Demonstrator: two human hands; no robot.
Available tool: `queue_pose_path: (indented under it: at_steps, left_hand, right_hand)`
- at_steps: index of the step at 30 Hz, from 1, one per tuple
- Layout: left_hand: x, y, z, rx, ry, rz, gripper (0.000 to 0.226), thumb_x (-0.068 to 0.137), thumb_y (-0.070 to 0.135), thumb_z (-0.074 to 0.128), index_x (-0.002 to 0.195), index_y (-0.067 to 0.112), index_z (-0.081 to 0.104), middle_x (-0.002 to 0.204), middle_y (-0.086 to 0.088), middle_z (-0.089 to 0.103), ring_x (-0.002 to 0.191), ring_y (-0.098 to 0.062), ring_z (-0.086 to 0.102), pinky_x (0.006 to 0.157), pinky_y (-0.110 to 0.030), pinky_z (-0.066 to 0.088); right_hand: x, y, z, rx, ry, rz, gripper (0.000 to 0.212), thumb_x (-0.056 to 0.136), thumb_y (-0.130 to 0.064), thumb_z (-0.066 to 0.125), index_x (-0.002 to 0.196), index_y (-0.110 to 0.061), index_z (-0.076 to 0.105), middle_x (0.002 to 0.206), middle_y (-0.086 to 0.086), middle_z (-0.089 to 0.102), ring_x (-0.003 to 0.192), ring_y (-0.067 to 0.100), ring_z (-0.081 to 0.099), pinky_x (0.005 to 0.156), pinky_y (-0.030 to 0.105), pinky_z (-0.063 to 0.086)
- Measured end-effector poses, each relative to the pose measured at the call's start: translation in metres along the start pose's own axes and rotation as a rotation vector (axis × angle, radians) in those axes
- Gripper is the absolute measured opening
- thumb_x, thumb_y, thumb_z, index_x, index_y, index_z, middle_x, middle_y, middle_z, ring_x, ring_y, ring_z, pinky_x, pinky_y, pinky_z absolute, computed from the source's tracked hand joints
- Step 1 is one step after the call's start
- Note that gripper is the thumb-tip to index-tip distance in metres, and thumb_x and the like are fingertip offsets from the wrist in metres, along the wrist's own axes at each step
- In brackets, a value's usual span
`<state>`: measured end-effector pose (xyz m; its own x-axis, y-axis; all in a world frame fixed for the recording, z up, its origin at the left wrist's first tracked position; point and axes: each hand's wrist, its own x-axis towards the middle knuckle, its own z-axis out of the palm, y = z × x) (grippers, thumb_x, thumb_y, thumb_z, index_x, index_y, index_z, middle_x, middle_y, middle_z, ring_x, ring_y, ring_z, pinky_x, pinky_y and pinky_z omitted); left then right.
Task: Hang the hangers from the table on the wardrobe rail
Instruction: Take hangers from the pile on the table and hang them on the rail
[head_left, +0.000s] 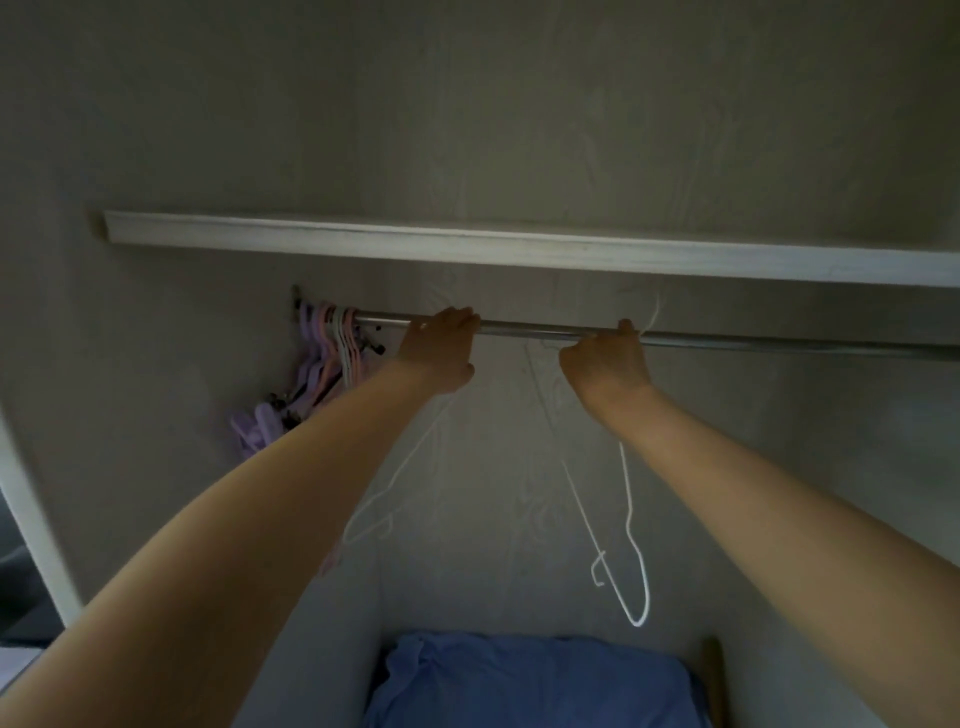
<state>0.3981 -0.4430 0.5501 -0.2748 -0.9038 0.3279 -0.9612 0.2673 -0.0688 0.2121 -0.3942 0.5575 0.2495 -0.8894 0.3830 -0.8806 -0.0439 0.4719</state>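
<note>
A metal wardrobe rail (530, 329) runs left to right under a white shelf. My left hand (441, 348) is up at the rail, closed on the top of a thin white wire hanger (387, 488) that dangles below it. My right hand (605, 364) is at the rail further right, closed on another white wire hanger (631, 545) whose hook (655, 312) rises over the rail. Several purple, pink and white hangers (332, 348) hang bunched at the rail's left end.
The white shelf (519, 249) juts out just above the rail. A blue cloth bundle (519, 680) lies on the wardrobe floor below. The wardrobe's white left frame (36, 519) stands at the left. The rail to the right of my right hand carries nothing.
</note>
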Motion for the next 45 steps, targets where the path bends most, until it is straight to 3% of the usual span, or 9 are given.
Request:
queue_pose_path:
  at_steps: [6,11,17,27,31,36,38,42,45]
  left_hand:
    - [-0.003,-0.007,0.005,0.082,0.103,-0.042,0.063,0.091,0.022,0.05,0.147,0.016,0.022,0.155,-0.002,0.022,0.145,-0.019,0.016,0.117,-0.047,0.009]
    - [-0.011,-0.035,0.01,0.162,0.209,-0.169,0.056,0.083,0.016,0.055,0.136,0.011,0.039,0.142,-0.006,0.04,0.135,-0.025,0.033,0.111,-0.046,0.021]
    - [-0.012,-0.044,0.004,0.204,0.167,-0.253,0.052,0.082,0.023,0.06,0.129,0.01,0.043,0.129,-0.01,0.048,0.121,-0.03,0.046,0.104,-0.041,0.033]
    - [-0.02,-0.062,-0.005,0.074,0.078,-0.286,0.059,0.083,0.025,0.057,0.139,0.021,0.037,0.134,-0.013,0.045,0.128,-0.031,0.04,0.111,-0.046,0.022]
    - [-0.021,-0.052,-0.016,-0.174,0.147,-0.22,0.058,0.089,0.024,0.053,0.143,0.014,0.032,0.149,-0.012,0.032,0.137,-0.029,0.03,0.113,-0.039,0.025]
    - [-0.023,0.014,-0.052,-0.844,0.171,0.055,0.038,0.1,0.024,0.04,0.137,0.013,0.045,0.138,-0.004,0.051,0.126,-0.017,0.048,0.095,-0.016,0.034]
    - [-0.02,0.031,-0.06,-0.949,0.086,0.063,0.041,0.1,0.034,0.04,0.137,0.016,0.046,0.138,0.0,0.051,0.124,-0.015,0.049,0.093,-0.015,0.034]
    - [-0.006,0.037,-0.059,-1.041,0.077,0.023,0.043,0.088,0.046,0.058,0.122,0.019,0.06,0.121,0.0,0.062,0.105,-0.016,0.062,0.094,-0.023,0.046]
    - [0.004,0.036,-0.054,-1.01,0.076,0.037,0.031,0.082,0.037,0.069,0.102,0.014,0.066,0.099,0.002,0.064,0.092,-0.01,0.061,0.081,-0.013,0.046]
  right_hand:
    - [0.002,-0.012,-0.001,-0.078,-0.056,-0.035,0.028,0.091,0.002,0.046,0.11,-0.012,0.061,0.112,0.004,0.064,0.115,0.024,0.052,0.112,0.036,0.021]
    - [0.006,-0.019,0.0,-0.06,-0.082,-0.045,0.03,0.091,0.005,0.045,0.11,-0.01,0.062,0.112,0.004,0.065,0.117,0.025,0.052,0.115,0.036,0.017]
    - [0.011,-0.03,-0.001,0.016,-0.085,-0.063,0.032,0.091,0.006,0.044,0.116,-0.005,0.06,0.123,0.01,0.06,0.127,0.026,0.046,0.115,0.032,0.018]
    - [0.021,-0.051,-0.013,-0.008,-0.061,-0.096,0.032,0.088,0.011,0.047,0.113,-0.005,0.059,0.119,0.01,0.061,0.119,0.026,0.05,0.114,0.035,0.022]
    - [0.023,-0.059,-0.018,-0.067,-0.078,-0.116,0.032,0.093,0.002,0.046,0.122,-0.007,0.055,0.125,0.01,0.057,0.124,0.028,0.047,0.115,0.04,0.019]
    - [0.029,-0.068,-0.013,-0.04,-0.085,-0.175,0.036,0.1,-0.004,0.028,0.126,-0.003,0.053,0.129,0.013,0.055,0.126,0.026,0.043,0.111,0.029,0.02]
    - [0.029,-0.07,-0.013,0.008,-0.081,-0.185,0.035,0.1,-0.007,0.03,0.128,-0.001,0.051,0.131,0.014,0.053,0.125,0.025,0.044,0.105,0.023,0.024]
    - [0.022,-0.076,-0.015,0.127,-0.156,-0.101,0.036,0.098,-0.005,0.038,0.133,-0.004,0.047,0.134,0.013,0.052,0.128,0.028,0.042,0.118,0.036,0.014]
    - [0.022,-0.076,-0.012,0.056,-0.112,-0.138,0.036,0.099,-0.008,0.039,0.135,-0.006,0.046,0.134,0.013,0.052,0.129,0.029,0.04,0.119,0.04,0.007]
